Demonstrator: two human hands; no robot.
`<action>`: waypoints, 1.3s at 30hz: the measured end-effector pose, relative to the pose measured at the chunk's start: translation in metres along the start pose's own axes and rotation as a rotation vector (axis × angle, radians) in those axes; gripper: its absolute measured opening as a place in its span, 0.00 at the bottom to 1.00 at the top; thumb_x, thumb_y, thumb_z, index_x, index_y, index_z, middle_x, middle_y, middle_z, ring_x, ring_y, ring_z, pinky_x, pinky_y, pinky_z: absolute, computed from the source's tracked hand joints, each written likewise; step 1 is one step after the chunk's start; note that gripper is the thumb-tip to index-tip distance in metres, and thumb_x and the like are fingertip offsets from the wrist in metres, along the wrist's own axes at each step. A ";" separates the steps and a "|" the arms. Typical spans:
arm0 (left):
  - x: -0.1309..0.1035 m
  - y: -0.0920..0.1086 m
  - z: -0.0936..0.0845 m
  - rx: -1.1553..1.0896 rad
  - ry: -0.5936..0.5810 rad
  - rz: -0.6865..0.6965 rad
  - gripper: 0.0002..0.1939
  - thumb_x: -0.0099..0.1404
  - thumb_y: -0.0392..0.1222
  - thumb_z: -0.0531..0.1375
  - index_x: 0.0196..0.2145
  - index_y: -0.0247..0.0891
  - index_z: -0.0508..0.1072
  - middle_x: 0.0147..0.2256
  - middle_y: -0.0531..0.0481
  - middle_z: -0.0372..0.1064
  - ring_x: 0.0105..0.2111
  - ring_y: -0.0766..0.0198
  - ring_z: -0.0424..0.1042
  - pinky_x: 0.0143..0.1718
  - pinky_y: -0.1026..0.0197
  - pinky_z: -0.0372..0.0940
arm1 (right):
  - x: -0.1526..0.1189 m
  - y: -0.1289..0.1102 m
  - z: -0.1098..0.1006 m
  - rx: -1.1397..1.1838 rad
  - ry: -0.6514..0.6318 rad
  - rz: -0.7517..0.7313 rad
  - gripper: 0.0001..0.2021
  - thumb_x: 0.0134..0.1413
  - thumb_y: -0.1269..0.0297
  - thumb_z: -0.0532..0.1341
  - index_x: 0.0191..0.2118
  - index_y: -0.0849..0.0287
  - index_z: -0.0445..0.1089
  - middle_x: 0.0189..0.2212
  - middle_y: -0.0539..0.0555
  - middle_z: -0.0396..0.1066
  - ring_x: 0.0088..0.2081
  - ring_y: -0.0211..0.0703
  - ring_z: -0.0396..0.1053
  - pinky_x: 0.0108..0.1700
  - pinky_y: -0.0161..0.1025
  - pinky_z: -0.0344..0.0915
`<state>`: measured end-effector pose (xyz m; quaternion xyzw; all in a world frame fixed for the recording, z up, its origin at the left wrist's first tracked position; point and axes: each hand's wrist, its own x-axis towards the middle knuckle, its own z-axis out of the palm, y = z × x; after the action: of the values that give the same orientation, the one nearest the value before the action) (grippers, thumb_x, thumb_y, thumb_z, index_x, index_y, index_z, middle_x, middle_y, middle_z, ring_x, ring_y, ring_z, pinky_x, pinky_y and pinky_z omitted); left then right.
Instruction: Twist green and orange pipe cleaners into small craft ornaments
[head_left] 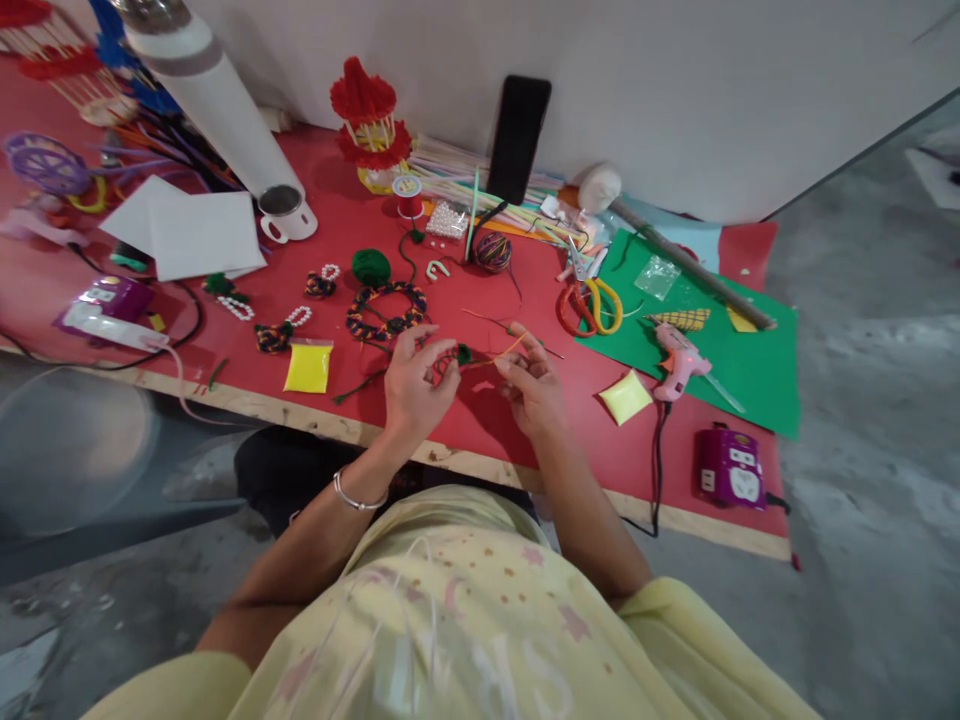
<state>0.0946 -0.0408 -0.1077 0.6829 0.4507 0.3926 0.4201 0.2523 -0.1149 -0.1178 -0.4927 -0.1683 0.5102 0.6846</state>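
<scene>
Over the red table's front, my left hand (416,392) is closed, thumb and fingers pinching a small yarn piece whose dark green tip (463,354) pokes out. An orange yarn strand (501,354) runs from there to my right hand (535,392), which pinches its other end. Fingers hide most of the worked part. A thin needle-like rod (551,350) and a loose strand lie beyond my right fingers. Just past my left hand rests a braided multicoloured yarn ring (386,312). A green yarn ball (371,267) and a multicoloured yarn ball (493,252) sit farther back.
Scissors (590,303) lie to the right, near a pink glue gun (679,360) on green sheet. A yellow packet (308,367) is left. Beaded yarn pieces (274,336), a white mug (288,215) and a phone (519,140) stand around. A purple power socket (731,467) occupies the right corner.
</scene>
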 end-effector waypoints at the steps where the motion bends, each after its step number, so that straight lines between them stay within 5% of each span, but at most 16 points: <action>1: 0.001 0.004 0.001 -0.057 -0.062 -0.013 0.16 0.57 0.40 0.66 0.44 0.40 0.81 0.52 0.43 0.72 0.23 0.75 0.63 0.27 0.67 0.63 | -0.001 -0.001 0.000 -0.010 0.001 0.004 0.34 0.41 0.64 0.73 0.57 0.46 0.68 0.29 0.42 0.70 0.24 0.30 0.62 0.21 0.27 0.57; 4: 0.002 0.013 0.008 -0.305 -0.374 -0.168 0.21 0.58 0.44 0.66 0.50 0.38 0.78 0.41 0.44 0.77 0.25 0.69 0.70 0.23 0.67 0.63 | -0.002 -0.003 0.001 -0.014 -0.006 0.008 0.33 0.40 0.63 0.74 0.56 0.46 0.69 0.28 0.42 0.70 0.24 0.30 0.62 0.22 0.28 0.57; 6: 0.002 0.015 0.015 -0.370 -0.453 -0.242 0.20 0.56 0.46 0.67 0.46 0.35 0.79 0.34 0.45 0.77 0.26 0.64 0.74 0.21 0.67 0.64 | -0.003 -0.004 0.000 0.008 0.002 0.007 0.31 0.41 0.62 0.73 0.55 0.47 0.70 0.29 0.42 0.70 0.24 0.30 0.63 0.22 0.28 0.57; 9: 0.000 0.013 0.022 -0.337 -0.424 -0.262 0.14 0.58 0.47 0.66 0.37 0.34 0.80 0.27 0.47 0.76 0.24 0.64 0.73 0.21 0.67 0.65 | -0.003 -0.007 -0.003 0.047 0.027 0.034 0.21 0.44 0.57 0.73 0.47 0.50 0.74 0.28 0.45 0.70 0.27 0.32 0.65 0.21 0.28 0.55; 13: -0.003 0.000 0.024 -0.266 -0.442 -0.265 0.14 0.60 0.47 0.65 0.38 0.35 0.80 0.26 0.47 0.76 0.21 0.66 0.71 0.19 0.67 0.61 | -0.001 -0.015 -0.011 0.155 0.068 0.060 0.15 0.41 0.55 0.75 0.32 0.54 0.72 0.25 0.45 0.68 0.27 0.32 0.64 0.19 0.27 0.51; 17: -0.003 -0.012 0.017 -0.033 -0.352 -0.064 0.09 0.59 0.40 0.64 0.37 0.37 0.81 0.36 0.46 0.77 0.21 0.72 0.64 0.24 0.68 0.61 | 0.000 -0.028 -0.018 0.236 0.071 0.073 0.17 0.40 0.55 0.75 0.33 0.53 0.71 0.29 0.45 0.70 0.28 0.31 0.65 0.19 0.26 0.50; 20: 0.000 -0.002 0.012 0.071 -0.187 0.071 0.17 0.57 0.35 0.64 0.45 0.40 0.80 0.53 0.43 0.71 0.20 0.77 0.57 0.25 0.67 0.59 | 0.000 -0.032 -0.019 0.215 0.060 0.115 0.17 0.41 0.54 0.75 0.34 0.53 0.71 0.29 0.46 0.71 0.28 0.31 0.65 0.18 0.26 0.50; 24: 0.006 0.025 0.015 -0.083 -0.189 0.088 0.10 0.61 0.40 0.63 0.39 0.39 0.82 0.47 0.44 0.74 0.26 0.72 0.63 0.29 0.66 0.61 | -0.003 -0.029 -0.017 0.215 0.069 0.160 0.18 0.39 0.54 0.75 0.35 0.53 0.72 0.29 0.46 0.72 0.26 0.30 0.65 0.17 0.24 0.49; 28: 0.009 0.036 0.026 -0.204 -0.384 -0.075 0.11 0.56 0.43 0.67 0.37 0.39 0.83 0.34 0.48 0.76 0.23 0.71 0.60 0.25 0.66 0.57 | -0.006 -0.024 -0.015 0.146 0.068 0.156 0.16 0.40 0.54 0.75 0.33 0.54 0.72 0.28 0.47 0.73 0.25 0.31 0.65 0.17 0.25 0.51; 32: 0.008 0.032 0.032 -0.396 -0.464 -0.446 0.11 0.52 0.46 0.70 0.30 0.36 0.80 0.19 0.54 0.64 0.18 0.73 0.55 0.17 0.68 0.46 | -0.009 -0.020 -0.017 0.053 0.070 0.141 0.16 0.43 0.52 0.73 0.36 0.54 0.75 0.30 0.48 0.75 0.25 0.32 0.66 0.18 0.27 0.53; 35: 0.008 0.029 0.031 -0.621 -0.494 -0.708 0.12 0.49 0.46 0.71 0.29 0.35 0.79 0.19 0.56 0.62 0.16 0.76 0.50 0.15 0.69 0.38 | -0.013 -0.017 -0.020 -0.138 0.065 0.096 0.16 0.47 0.51 0.71 0.40 0.54 0.78 0.30 0.48 0.77 0.26 0.34 0.68 0.21 0.30 0.58; 39: 0.007 0.025 0.031 -0.728 -0.471 -0.778 0.13 0.48 0.44 0.72 0.29 0.34 0.78 0.19 0.56 0.60 0.15 0.78 0.48 0.15 0.70 0.37 | -0.023 -0.014 -0.023 -0.369 0.076 -0.064 0.11 0.49 0.54 0.70 0.36 0.54 0.78 0.30 0.50 0.77 0.29 0.38 0.71 0.30 0.35 0.67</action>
<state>0.1317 -0.0467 -0.0938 0.3476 0.3987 0.1768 0.8300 0.2667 -0.1459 -0.1106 -0.6232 -0.2489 0.4297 0.6042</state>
